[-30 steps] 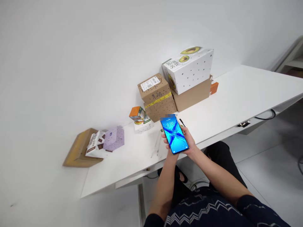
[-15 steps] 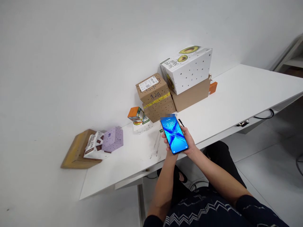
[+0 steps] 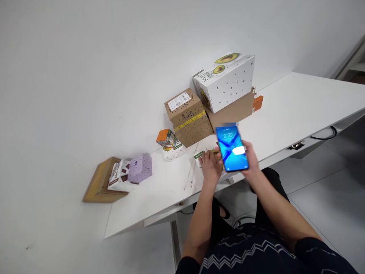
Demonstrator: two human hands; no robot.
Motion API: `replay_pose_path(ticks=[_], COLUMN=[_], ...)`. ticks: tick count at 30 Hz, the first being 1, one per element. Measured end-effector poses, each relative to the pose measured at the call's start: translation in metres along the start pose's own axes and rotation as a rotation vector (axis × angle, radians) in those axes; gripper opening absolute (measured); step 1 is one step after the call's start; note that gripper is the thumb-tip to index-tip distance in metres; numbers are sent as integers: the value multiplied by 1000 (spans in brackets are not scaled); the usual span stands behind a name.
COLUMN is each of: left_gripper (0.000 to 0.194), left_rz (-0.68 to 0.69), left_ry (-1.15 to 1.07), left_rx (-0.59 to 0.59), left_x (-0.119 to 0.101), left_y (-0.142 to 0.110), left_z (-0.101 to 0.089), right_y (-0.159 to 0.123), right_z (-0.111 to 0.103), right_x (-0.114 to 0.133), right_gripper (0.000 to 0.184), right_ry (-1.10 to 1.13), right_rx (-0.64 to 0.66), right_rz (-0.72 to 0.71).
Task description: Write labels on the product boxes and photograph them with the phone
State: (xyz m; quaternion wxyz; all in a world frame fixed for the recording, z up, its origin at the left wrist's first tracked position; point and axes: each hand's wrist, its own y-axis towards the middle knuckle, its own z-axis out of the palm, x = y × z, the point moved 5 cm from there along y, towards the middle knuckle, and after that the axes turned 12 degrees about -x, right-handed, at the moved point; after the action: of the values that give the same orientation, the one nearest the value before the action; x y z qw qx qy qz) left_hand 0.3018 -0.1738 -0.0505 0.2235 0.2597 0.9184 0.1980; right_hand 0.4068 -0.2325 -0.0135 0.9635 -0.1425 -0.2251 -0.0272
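Observation:
My right hand is closed around a smartphone, held over the table's front part with its blue lock screen lit. Left of the phone, my left hand rests on a white carton with a green label, its fingers apart. That hand and the phone hide much of this carton. Part of a black pen-like object also shows behind the phone's left edge, too covered to make out.
On the white table, a brown parcel box stands beside a white avocado-print box stacked on brown cardboard. An orange carton tops a white box. Further left are a purple box, a chocolate-print box and a flat brown box.
My left hand has let go of the phone and come down on the white carton. The right hand has carried the phone to the right and slightly up, uncovering the carton.

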Motion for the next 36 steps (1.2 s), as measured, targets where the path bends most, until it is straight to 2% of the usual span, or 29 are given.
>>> replay_pose_path(ticks=[2, 4, 7, 9, 12, 15, 17, 19, 24, 30, 33, 36], left_gripper=[38, 36, 37, 40, 49, 68, 81, 86, 86, 95, 101, 105], left_rz=[-28, -39, -31, -20, -27, -106, -166, -204, -275, -386, -396, -366], left_ry=[30, 55, 70, 76, 124, 185, 195, 191, 183, 223, 214, 179], left_rx=[-10, -16, -6, 12, 73, 209, 296, 352, 424, 473, 481, 489], left_x=[3, 1, -4, -7, -15, -24, -29, -31, -15, 11, 16, 15], left_y=[1, 1, 2, 3, 4, 2, -1, -3, -11, -24, -28, -31], left_z=[-9, -12, -12, -14, -21, -25, -25, -25, -34, -56, -64, -65], right_y=[-4, -8, -10, -9, 1, 14, 20, 26, 29, 24, 14, 5], right_z=[-25, -56, -97, -110, -106, -91, -84, -83, -92, -101, -98, -87], right_x=[37, 65, 86, 90, 85, 73, 66, 58, 49, 49, 52, 52], right_gripper=[55, 52, 46, 50, 55, 53, 51, 50, 51, 52, 49, 47], right_ry=[-94, -231, -544, -831, -1319, -1810, -2056, -2201, -2306, -2193, -2066, -1940], right_rx=[-161, -384, -730, -871, -893, -889, -929, -944, -932, -911, -954, -890], right_rz=[-200, -334, -424, -461, -486, -514, -559, -610, -712, -751, -935, -1160])
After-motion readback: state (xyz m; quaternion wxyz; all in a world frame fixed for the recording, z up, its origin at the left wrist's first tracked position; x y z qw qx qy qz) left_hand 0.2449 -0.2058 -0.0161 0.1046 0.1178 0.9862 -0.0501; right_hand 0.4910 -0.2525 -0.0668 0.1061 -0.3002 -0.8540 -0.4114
